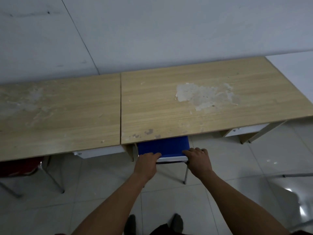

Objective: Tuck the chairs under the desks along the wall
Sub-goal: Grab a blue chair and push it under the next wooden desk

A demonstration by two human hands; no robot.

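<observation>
Gripping the blue chair (pixel 163 146), already partway under the right desk (pixel 194 102) near its front left corner, left hand (pixel 147 164) and right hand (pixel 198 161) clamped on its backrest, we should push evenly, keeping it square.
</observation>
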